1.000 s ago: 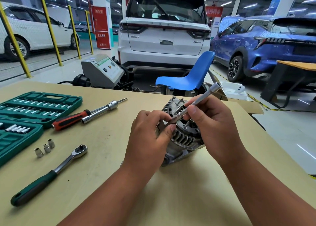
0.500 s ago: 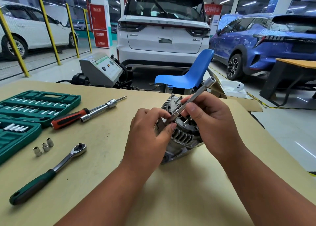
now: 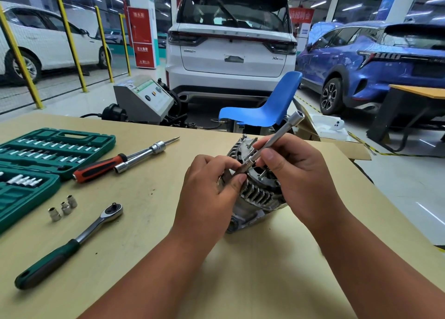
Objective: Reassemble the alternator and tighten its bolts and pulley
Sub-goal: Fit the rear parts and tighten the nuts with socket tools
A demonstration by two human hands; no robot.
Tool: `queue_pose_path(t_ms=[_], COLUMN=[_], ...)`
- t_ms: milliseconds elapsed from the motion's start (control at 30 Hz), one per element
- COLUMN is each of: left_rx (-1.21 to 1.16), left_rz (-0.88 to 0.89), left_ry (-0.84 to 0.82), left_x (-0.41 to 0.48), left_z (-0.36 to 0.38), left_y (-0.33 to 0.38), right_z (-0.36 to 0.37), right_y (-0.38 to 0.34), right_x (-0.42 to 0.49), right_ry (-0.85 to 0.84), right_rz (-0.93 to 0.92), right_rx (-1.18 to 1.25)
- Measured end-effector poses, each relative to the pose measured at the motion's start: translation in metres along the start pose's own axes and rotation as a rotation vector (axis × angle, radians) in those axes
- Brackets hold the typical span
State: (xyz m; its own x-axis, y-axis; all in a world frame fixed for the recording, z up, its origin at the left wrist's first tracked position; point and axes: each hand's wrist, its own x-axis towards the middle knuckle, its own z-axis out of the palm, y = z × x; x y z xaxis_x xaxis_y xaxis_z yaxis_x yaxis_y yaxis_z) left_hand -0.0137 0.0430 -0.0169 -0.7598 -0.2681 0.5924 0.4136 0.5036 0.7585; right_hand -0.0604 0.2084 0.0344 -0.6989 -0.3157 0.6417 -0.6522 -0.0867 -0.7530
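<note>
**Desk:** Where is the alternator?

**Photographer:** The alternator [image 3: 255, 193] lies tilted on the tan table [image 3: 149, 222], right of the middle and toward the far edge. Its finned housing faces the camera and studs stand from its upper face.

**Desk:** And the hands?

**Photographer:** Both are on one tool. The right hand [image 3: 298, 174] has its thumb and fingers curled round the shaft of a silver extension bar [image 3: 277, 140], which slants up and away to the right, open end uppermost. The left hand [image 3: 212, 193] pinches the bar's dark lower tip at the top of the alternator. Whether that tip sits on a bolt cannot be told.

**Desk:** The rest of the table?

**Photographer:** A green socket-set case [image 3: 48, 154] lies open at the left edge, with a red-and-black-handled driver [image 3: 101, 168] just beside it. A green-handled ratchet [image 3: 69, 244] lies toward the near-left corner, and three loose sockets [image 3: 63, 207] stand between ratchet and case. Beyond the far edge are a blue chair [image 3: 265, 106], a white SUV [image 3: 231, 53] and a blue car [image 3: 375, 65]
</note>
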Motion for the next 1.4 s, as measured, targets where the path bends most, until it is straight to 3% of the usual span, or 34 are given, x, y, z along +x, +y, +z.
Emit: queue_pose_path(t_ms=[233,633,1400], left_rx=[0.037,0.009,0.025], left_rz=[-0.030,-0.182,-0.201], left_ry=[-0.030,-0.241,-0.245], left_x=[-0.002,0.000,0.002], left_z=[0.001,0.005,0.003], left_y=[-0.001,-0.011,-0.007], right_z=[0.000,0.002,0.001], right_y=[0.001,0.002,0.001], right_x=[0.001,-0.001,-0.001], right_ry=[0.000,0.043,0.063], right_rz=[-0.013,-0.021,-0.007], right_rx=[0.026,0.018,-0.055])
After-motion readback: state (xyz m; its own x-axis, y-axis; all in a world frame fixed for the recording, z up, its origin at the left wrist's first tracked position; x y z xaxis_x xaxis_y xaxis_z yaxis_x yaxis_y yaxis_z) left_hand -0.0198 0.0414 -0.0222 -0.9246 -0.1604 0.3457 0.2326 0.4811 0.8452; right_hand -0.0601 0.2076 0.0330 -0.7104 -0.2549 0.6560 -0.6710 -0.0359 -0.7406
